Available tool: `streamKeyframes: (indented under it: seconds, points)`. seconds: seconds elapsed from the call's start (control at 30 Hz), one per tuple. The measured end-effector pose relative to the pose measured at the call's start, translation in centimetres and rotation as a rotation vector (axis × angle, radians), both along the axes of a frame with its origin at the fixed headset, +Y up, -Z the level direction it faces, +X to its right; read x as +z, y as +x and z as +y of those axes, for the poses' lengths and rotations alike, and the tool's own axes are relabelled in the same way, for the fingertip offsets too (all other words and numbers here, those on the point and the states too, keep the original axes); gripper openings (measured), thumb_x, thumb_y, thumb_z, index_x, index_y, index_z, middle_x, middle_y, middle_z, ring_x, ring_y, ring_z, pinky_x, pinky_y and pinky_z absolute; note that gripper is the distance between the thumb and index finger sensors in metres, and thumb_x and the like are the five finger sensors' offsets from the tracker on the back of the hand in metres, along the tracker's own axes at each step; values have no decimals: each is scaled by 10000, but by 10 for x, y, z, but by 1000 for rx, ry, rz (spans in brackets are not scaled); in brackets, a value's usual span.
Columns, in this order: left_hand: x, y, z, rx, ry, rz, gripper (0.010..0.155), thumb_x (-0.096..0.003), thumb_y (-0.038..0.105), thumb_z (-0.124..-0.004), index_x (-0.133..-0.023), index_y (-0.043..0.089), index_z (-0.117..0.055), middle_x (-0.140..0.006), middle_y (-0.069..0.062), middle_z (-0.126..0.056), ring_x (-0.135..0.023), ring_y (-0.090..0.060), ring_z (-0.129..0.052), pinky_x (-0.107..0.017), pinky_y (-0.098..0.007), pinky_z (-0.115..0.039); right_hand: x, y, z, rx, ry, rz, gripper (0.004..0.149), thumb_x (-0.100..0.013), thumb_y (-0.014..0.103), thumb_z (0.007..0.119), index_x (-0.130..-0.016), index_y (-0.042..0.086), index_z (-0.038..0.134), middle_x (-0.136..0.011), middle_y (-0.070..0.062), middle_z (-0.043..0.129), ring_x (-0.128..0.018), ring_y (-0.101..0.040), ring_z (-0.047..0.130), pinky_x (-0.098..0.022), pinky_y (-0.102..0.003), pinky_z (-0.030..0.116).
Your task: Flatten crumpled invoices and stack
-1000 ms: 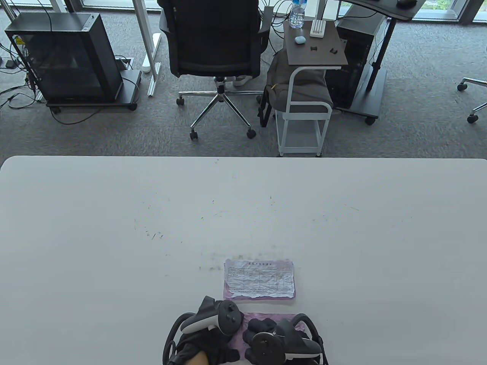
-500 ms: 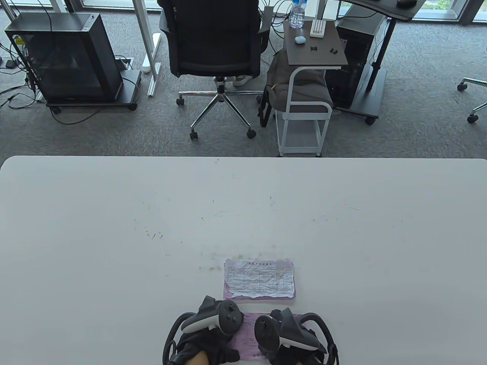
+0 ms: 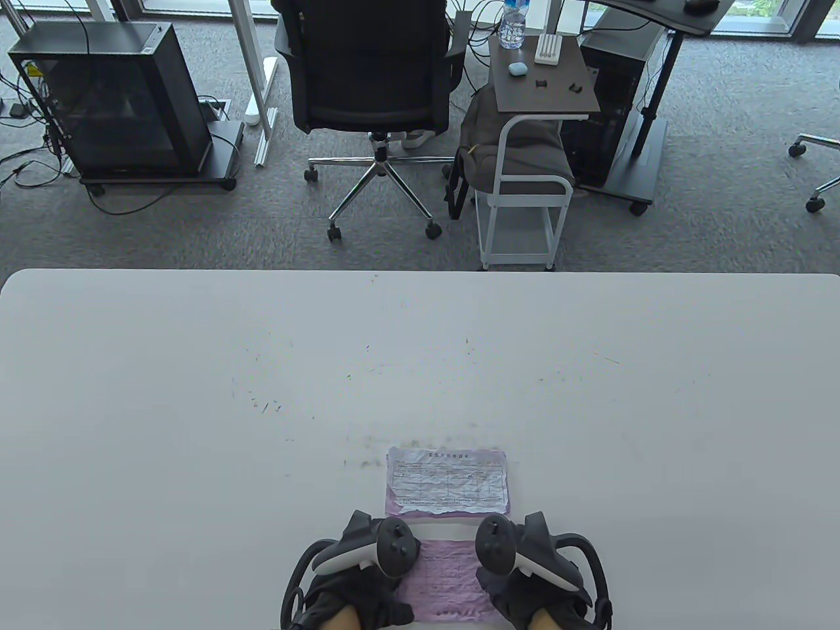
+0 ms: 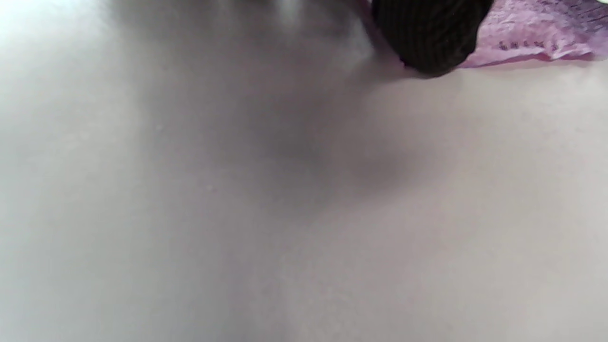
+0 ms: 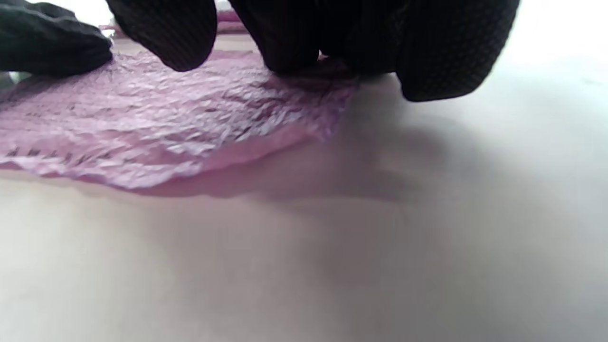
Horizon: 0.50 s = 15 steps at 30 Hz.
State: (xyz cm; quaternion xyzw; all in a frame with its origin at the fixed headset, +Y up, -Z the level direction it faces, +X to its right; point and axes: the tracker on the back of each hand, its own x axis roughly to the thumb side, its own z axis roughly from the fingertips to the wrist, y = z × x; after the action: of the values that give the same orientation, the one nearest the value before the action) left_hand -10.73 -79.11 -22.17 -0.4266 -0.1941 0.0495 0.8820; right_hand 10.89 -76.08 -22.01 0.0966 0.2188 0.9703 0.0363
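Invoices first, table view: a pink crumpled invoice point(image 3: 446, 577) lies at the near edge of the white table point(image 3: 197, 394), between the two gloved hands. Left hand point(image 3: 357, 590) sits on its left edge, right hand point(image 3: 531, 584) on its right edge; each carries a tracker on its back, which hides the fingers from above. Just beyond that sheet, apart from it by a thin strip of table, lies the flattened stack point(image 3: 448, 482): a white printed form on top of a pink sheet, still wrinkled, edges roughly square to the table. Past the table: office chair point(image 3: 371, 72), white side cart point(image 3: 525, 190), black PC case point(image 3: 118, 98) on a rolling stand.

Left wrist view: mostly blurred tabletop point(image 4: 237, 213). One dark gloved fingertip point(image 4: 430, 33) comes in at the top and presses down at the border of the pink sheet point(image 4: 527, 40) (printed characters along that edge, unreadable). Nothing is pinched; the rest of the hand is out of frame.

Right wrist view: several gloved fingertips point(image 5: 441, 47) rest flat on the pink sheet point(image 5: 190, 123) near its right edge, one just off it on the table. Paper is heavily creased and its near edge lifts slightly. Another gloved finger point(image 5: 47, 45) shows at top left, also on the paper. Fingers lie extended and pressing, not grasping.
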Motion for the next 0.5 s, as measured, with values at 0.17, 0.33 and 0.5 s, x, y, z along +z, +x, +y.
streamKeyframes:
  seconds: [0.17, 0.33, 0.5]
  points:
    - [0, 0, 0, 3, -5, 1, 848, -550, 441, -745, -1069, 281, -94, -996, -175, 152, -890, -580, 113, -620, -708, -203, 7, -7, 15, -261, 175, 184, 580, -567, 452, 700, -1011, 107, 556, -1054, -281, 503, -857, -442, 687, -473, -535, 804]
    - [0, -1, 0, 6, -4, 2, 848, -550, 441, -745, -1069, 280, -93, -996, -175, 153, -888, -579, 116, -619, -707, -200, 24, -47, 13, -325, 79, 469, 510, -567, 441, 702, -990, 168, 618, -1072, -223, 535, -881, -403, 699, -489, -547, 803]
    - [0, -1, 0, 8, -5, 3, 849, -551, 439, -747, -1069, 280, -93, -996, -174, 154, -888, -578, 116, -619, -707, -199, 36, -72, -4, -177, -82, 592, 470, -572, 443, 698, -960, 178, 673, -1070, -184, 563, -883, -370, 669, -504, -556, 770]
